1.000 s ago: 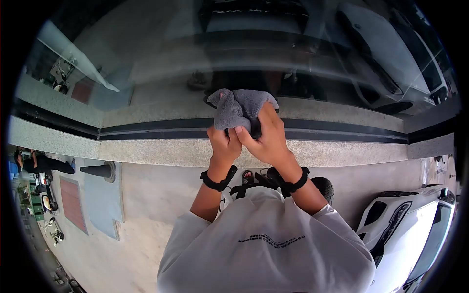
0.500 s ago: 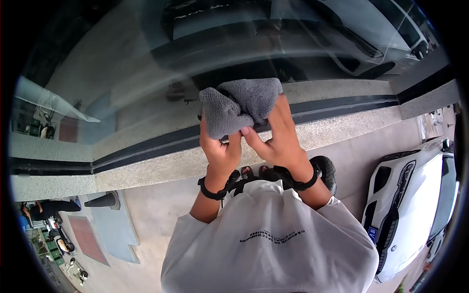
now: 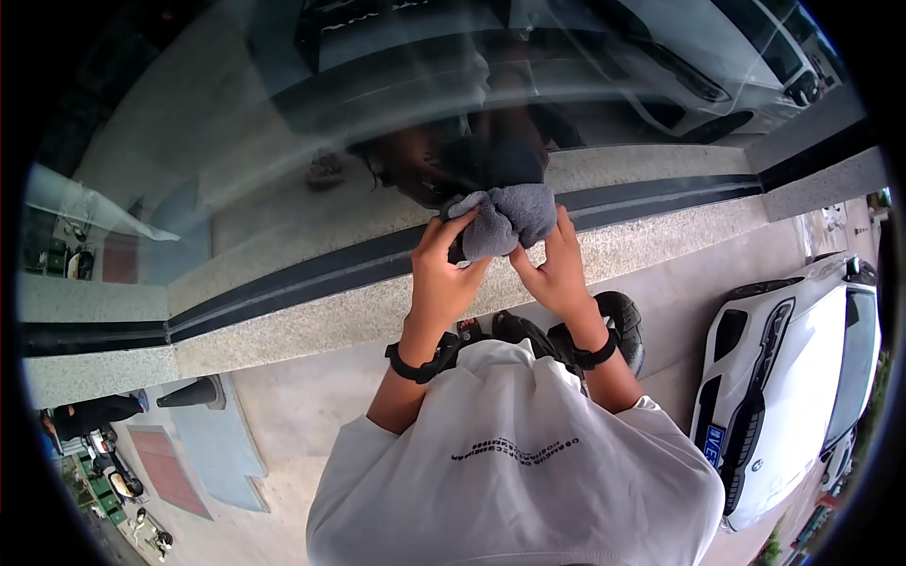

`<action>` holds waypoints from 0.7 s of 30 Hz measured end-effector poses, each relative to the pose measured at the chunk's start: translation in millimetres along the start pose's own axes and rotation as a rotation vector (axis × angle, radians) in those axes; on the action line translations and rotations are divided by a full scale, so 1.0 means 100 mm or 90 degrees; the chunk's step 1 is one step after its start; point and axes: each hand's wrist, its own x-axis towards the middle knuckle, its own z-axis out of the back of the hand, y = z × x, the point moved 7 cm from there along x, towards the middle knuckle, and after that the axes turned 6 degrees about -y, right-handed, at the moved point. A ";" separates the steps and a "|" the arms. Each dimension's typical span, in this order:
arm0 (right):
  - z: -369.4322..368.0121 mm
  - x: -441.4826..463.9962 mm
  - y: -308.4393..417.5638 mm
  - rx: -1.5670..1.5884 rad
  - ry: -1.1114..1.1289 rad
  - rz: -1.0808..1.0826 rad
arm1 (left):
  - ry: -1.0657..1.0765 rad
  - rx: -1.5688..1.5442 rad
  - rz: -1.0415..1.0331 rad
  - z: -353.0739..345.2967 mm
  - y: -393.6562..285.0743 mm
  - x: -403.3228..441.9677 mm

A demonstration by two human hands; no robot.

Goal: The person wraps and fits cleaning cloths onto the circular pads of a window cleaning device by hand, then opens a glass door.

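Observation:
A bunched grey cloth (image 3: 514,215) is held between my two hands, just in front of the lower edge of a dark glass pane (image 3: 377,113). My left hand (image 3: 444,269) grips its left side, with thumb and fingers pressed into the folds. On the other side my right hand (image 3: 559,269) has the thumb below and the fingers around the right end. Black bands circle both wrists. The glass mirrors the hands and cloth darkly. Whether the cloth touches the pane I cannot tell.
A dark frame strip (image 3: 283,288) and a speckled stone ledge (image 3: 274,325) run below the glass. A white car (image 3: 793,406) is parked at the right. At the left are a traffic cone (image 3: 193,391), a motorcycle (image 3: 115,462) and a person (image 3: 99,412).
The cloth has gone from a wider, folded spread to a smaller bunch. Both hands have shifted slightly right and lower, and the left fingers now show on top of the cloth.

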 end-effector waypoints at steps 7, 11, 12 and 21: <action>-0.10 -0.11 0.04 0.065 0.103 -0.038 | 0.099 0.048 0.046 0.05 0.12 -0.02; 0.17 0.35 0.64 0.136 -0.042 0.114 | -0.021 -0.013 -0.184 0.32 -0.77 0.33; 0.21 0.46 0.78 0.139 -0.073 0.115 | -0.048 -0.014 -0.223 0.36 -0.94 0.44; -0.18 0.22 0.35 0.090 -0.027 0.082 | 0.005 -0.016 -0.093 0.16 -0.19 0.18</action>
